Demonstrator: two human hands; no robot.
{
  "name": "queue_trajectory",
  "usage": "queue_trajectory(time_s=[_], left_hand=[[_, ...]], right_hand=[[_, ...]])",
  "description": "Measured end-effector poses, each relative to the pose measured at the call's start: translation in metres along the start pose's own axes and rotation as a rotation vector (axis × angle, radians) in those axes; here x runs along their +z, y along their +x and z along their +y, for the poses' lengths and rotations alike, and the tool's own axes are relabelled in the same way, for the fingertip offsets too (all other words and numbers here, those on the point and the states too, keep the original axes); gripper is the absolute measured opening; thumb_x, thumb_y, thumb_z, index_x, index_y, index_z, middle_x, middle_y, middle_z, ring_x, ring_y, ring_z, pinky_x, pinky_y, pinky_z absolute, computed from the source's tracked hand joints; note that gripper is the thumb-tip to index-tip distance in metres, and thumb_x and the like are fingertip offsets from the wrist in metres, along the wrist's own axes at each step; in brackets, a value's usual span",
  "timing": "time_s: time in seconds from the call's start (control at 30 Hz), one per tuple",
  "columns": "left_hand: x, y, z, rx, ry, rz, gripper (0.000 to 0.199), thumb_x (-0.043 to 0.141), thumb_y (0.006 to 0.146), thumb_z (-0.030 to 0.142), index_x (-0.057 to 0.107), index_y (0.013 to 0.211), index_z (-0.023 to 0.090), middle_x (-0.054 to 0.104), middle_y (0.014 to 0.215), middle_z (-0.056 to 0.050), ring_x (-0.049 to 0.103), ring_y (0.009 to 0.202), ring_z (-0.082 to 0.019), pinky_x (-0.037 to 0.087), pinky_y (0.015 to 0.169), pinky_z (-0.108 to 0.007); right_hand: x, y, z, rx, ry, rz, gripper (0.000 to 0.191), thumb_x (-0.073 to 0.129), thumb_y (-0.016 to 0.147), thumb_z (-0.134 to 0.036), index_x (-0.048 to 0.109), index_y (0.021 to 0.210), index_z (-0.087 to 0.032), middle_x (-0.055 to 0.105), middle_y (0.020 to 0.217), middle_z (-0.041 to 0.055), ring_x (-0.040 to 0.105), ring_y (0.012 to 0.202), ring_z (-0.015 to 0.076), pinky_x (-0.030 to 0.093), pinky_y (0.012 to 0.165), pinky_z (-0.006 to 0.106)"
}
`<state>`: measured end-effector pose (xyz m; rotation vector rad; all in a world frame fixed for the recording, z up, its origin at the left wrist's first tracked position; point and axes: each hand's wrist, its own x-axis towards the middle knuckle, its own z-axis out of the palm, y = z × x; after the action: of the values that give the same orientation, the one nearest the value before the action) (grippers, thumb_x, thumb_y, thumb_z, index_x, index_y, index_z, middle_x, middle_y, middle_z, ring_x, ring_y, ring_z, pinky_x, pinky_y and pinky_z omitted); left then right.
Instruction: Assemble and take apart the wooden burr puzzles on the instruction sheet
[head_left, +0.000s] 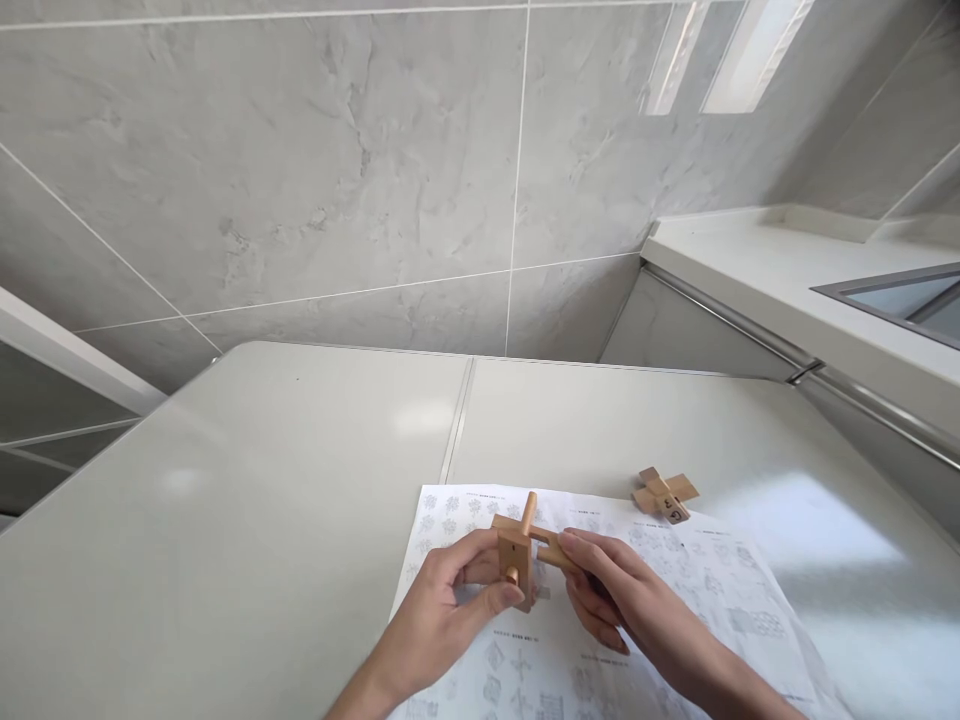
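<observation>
Above a printed paper sheet [555, 640], my left hand [442, 610] grips a partly joined wooden puzzle [515, 560] of light brown pieces. A round peg [529, 512] sticks up from its top, and another rounded end shows low on its near face. From the right, my right hand [619, 580] pinches a slotted wooden piece [553, 549] whose left end meets the puzzle. How deeply the two fit together is hidden. Some fingers of both hands are out of sight behind the wood.
A second wooden puzzle [664, 495], cross-shaped with markings on one block, lies at the sheet's upper right edge. The glossy white table [300, 500] has a seam [457, 420] across it. Behind stands a grey tiled wall [337, 180]; a white counter [787, 270] is at right.
</observation>
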<state>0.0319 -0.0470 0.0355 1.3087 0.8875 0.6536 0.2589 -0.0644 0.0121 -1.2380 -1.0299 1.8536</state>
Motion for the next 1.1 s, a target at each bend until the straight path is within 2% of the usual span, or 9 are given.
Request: queue_trajectory(time_s=[0.17, 0.3, 0.47, 0.53, 0.63, 0.73, 0.87, 0.97, 1.1], left_hand=[[0.001, -0.002, -0.006, 0.006, -0.031, 0.037, 0.026, 0.074, 0.102, 0.043, 0.077, 0.116, 0.021, 0.08, 0.088, -0.004, 0.078, 0.085, -0.023, 0.063, 0.088, -0.036], [0.002, -0.003, -0.009, 0.068, -0.036, 0.063, 0.025, 0.073, 0.102, 0.044, 0.078, 0.111, 0.022, 0.079, 0.087, -0.004, 0.077, 0.084, -0.022, 0.063, 0.087, -0.035], [-0.001, -0.004, -0.002, 0.08, 0.004, 0.049, 0.029, 0.069, 0.104, 0.048, 0.077, 0.107, 0.02, 0.077, 0.085, -0.005, 0.077, 0.078, -0.022, 0.063, 0.083, -0.036], [-0.006, -0.003, 0.002, 0.068, 0.08, 0.111, 0.033, 0.063, 0.106, 0.05, 0.075, 0.11, 0.02, 0.075, 0.083, -0.004, 0.076, 0.077, -0.022, 0.062, 0.083, -0.035], [-0.018, 0.0, 0.003, 0.049, 0.249, 0.322, 0.038, 0.052, 0.11, 0.054, 0.07, 0.113, 0.021, 0.072, 0.079, -0.002, 0.073, 0.077, -0.021, 0.059, 0.078, -0.032], [-0.033, 0.005, -0.004, 0.028, 0.539, 0.51, 0.041, 0.046, 0.11, 0.056, 0.067, 0.097, 0.023, 0.066, 0.072, 0.001, 0.065, 0.066, -0.019, 0.05, 0.064, -0.029], [-0.048, 0.006, -0.018, 0.053, 0.92, 0.571, 0.035, 0.042, 0.111, 0.048, 0.068, 0.105, 0.026, 0.07, 0.08, 0.0, 0.064, 0.068, -0.021, 0.047, 0.064, -0.031], [-0.052, 0.005, -0.025, 0.104, 1.033, 0.587, 0.029, 0.043, 0.111, 0.041, 0.067, 0.111, 0.025, 0.076, 0.089, -0.002, 0.069, 0.075, -0.023, 0.049, 0.068, -0.033], [-0.053, 0.006, -0.029, 0.152, 1.116, 0.609, 0.025, 0.049, 0.109, 0.037, 0.068, 0.1, 0.024, 0.077, 0.09, -0.005, 0.07, 0.086, -0.027, 0.051, 0.075, -0.037]], right_hand=[[0.001, -0.001, 0.006, -0.017, 0.041, 0.006, 0.054, 0.053, 0.106, -0.066, 0.046, 0.073, -0.024, 0.038, 0.058, -0.0091, 0.033, 0.046, 0.0089, 0.03, 0.049, 0.026], [0.003, -0.001, 0.009, -0.038, 0.067, 0.003, 0.054, 0.054, 0.106, -0.065, 0.046, 0.073, -0.024, 0.038, 0.059, -0.0089, 0.034, 0.047, 0.0091, 0.029, 0.049, 0.026], [0.002, 0.001, 0.005, -0.003, 0.148, 0.11, 0.062, 0.06, 0.099, -0.074, 0.041, 0.067, -0.024, 0.033, 0.057, -0.0093, 0.028, 0.047, 0.009, 0.024, 0.049, 0.028], [0.0, 0.002, 0.002, 0.019, 0.205, 0.142, 0.063, 0.064, 0.096, -0.074, 0.038, 0.065, -0.025, 0.03, 0.056, -0.0095, 0.024, 0.049, 0.0095, 0.021, 0.05, 0.029], [-0.001, 0.001, -0.001, 0.033, 0.249, 0.144, 0.062, 0.066, 0.096, -0.07, 0.037, 0.064, -0.025, 0.029, 0.056, -0.0092, 0.022, 0.051, 0.0103, 0.02, 0.052, 0.029], [0.0, 0.0, 0.0, 0.028, 0.23, 0.129, 0.061, 0.063, 0.098, -0.07, 0.039, 0.065, -0.025, 0.03, 0.057, -0.0087, 0.022, 0.052, 0.0109, 0.021, 0.053, 0.03], [0.005, -0.002, 0.003, 0.009, 0.176, 0.12, 0.063, 0.062, 0.097, -0.074, 0.038, 0.065, -0.025, 0.031, 0.057, -0.0086, 0.026, 0.051, 0.0109, 0.023, 0.053, 0.03], [0.008, -0.004, 0.004, 0.003, 0.118, 0.11, 0.063, 0.06, 0.096, -0.077, 0.039, 0.067, -0.025, 0.033, 0.058, -0.0085, 0.03, 0.049, 0.0105, 0.026, 0.053, 0.03], [0.01, -0.006, 0.005, -0.02, 0.053, 0.075, 0.06, 0.054, 0.102, -0.074, 0.041, 0.07, -0.025, 0.036, 0.059, -0.0082, 0.034, 0.05, 0.0106, 0.031, 0.054, 0.029]])
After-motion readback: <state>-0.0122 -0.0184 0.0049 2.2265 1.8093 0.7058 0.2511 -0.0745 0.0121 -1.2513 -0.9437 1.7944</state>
